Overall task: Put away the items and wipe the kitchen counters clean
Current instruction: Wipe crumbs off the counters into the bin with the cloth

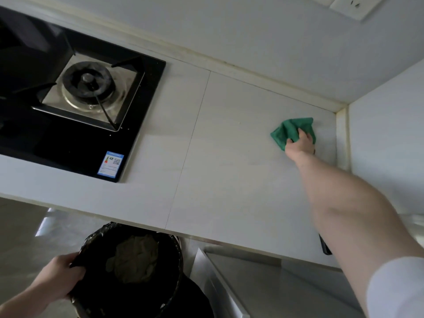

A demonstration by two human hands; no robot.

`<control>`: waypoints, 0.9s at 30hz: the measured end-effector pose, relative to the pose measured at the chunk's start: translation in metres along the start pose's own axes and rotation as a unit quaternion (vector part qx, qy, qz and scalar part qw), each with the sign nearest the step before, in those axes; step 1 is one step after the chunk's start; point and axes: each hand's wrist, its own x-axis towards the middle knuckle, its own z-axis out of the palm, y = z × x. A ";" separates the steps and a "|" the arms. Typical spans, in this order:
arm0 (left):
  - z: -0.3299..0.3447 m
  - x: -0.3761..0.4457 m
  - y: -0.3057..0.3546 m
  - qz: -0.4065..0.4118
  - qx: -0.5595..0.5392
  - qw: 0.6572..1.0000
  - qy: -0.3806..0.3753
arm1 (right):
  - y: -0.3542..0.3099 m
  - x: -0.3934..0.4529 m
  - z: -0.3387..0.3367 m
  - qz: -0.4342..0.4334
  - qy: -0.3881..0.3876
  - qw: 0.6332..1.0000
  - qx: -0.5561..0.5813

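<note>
The right hand grips a crumpled green cloth and presses it onto the pale tabletop, close to the far right corner where the back wall and the side wall meet. The fingers curl over the near part of the cloth, and most of the fabric shows beyond and to the left of the knuckles. The bare forearm reaches in from the right, a white sleeve pushed up past the elbow.

The left hand holds the rim of a black bin below the tabletop's near edge, fingers curled over the lip and its black liner. Inside the bin lies a wad of crumpled pale waste.

A black glass hob is set into the left part of the tabletop. Its burner sits in a square steel tray under a dark pan support. A blue and white label is stuck at the hob's near right corner. A thin seam crosses the tabletop from back to front, between the hob and the cloth.

A white socket plate is fixed on the back wall above the right part of the tabletop. Below the near edge, on the right, a steel-faced cabinet front shows. A small dark object by the near edge is half hidden by the forearm; I cannot tell what it is.
</note>
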 end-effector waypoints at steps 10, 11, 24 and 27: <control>-0.012 -0.035 0.046 0.019 0.025 0.999 -0.027 | -0.131 -0.003 0.048 -0.174 -0.047 0.982 -0.060; -0.011 -0.035 0.048 0.021 0.023 0.999 -0.034 | -0.138 -0.008 0.052 -0.185 -0.048 0.979 -0.065; -0.015 -0.044 0.047 0.029 0.045 0.997 -0.052 | -0.133 -0.245 0.125 -0.464 -0.107 0.879 0.002; -0.019 -0.042 0.043 0.032 0.056 0.997 -0.052 | -0.131 -0.246 0.118 -0.480 -0.130 0.867 0.021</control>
